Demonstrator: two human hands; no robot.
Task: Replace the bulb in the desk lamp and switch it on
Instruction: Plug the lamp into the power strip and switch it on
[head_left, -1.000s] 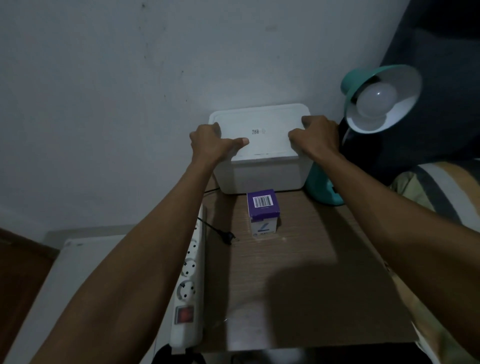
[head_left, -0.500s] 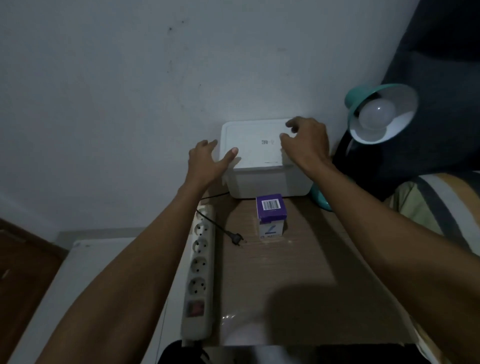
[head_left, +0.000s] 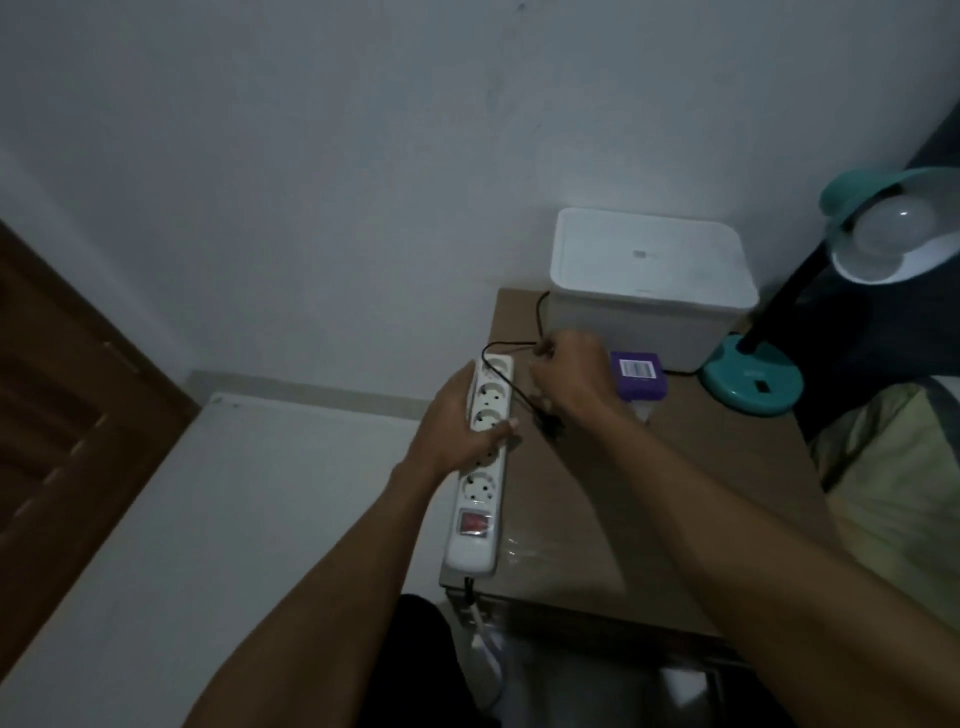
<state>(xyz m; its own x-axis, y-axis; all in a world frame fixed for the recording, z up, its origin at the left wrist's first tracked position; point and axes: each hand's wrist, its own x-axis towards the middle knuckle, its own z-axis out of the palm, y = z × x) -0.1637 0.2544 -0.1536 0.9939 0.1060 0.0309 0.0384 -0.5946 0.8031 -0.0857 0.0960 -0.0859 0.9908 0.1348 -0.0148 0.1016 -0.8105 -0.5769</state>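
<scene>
The power strip (head_left: 480, 462) is gripped around its middle by the left hand (head_left: 457, 431), thumb across the socket face and fingers wrapped under the far edge. Just right of that hand, the black cord (head_left: 511, 387) is pinched between the fingertips of the right hand (head_left: 569, 382), and the plug (head_left: 549, 427) hangs below the palm, blurred, close beside the strip's sockets. Further right of the right hand, a purple bulb box (head_left: 638, 375) stands on the table (head_left: 675, 493), touching the front of a white lidded bin (head_left: 649, 291). Beyond that, the teal desk lamp (head_left: 750, 387) is seen with a bulb (head_left: 891, 234) seated in its shade.

The cord is judged limp and light, so the plug would be better taken by its stiff body than by the wire. The strip is rigid plastic and likely to slide unless held down. The bulb is probably light, smooth and breakable; it should be cupped around its dome and turned gently, the lamp steadied at its base.
</scene>
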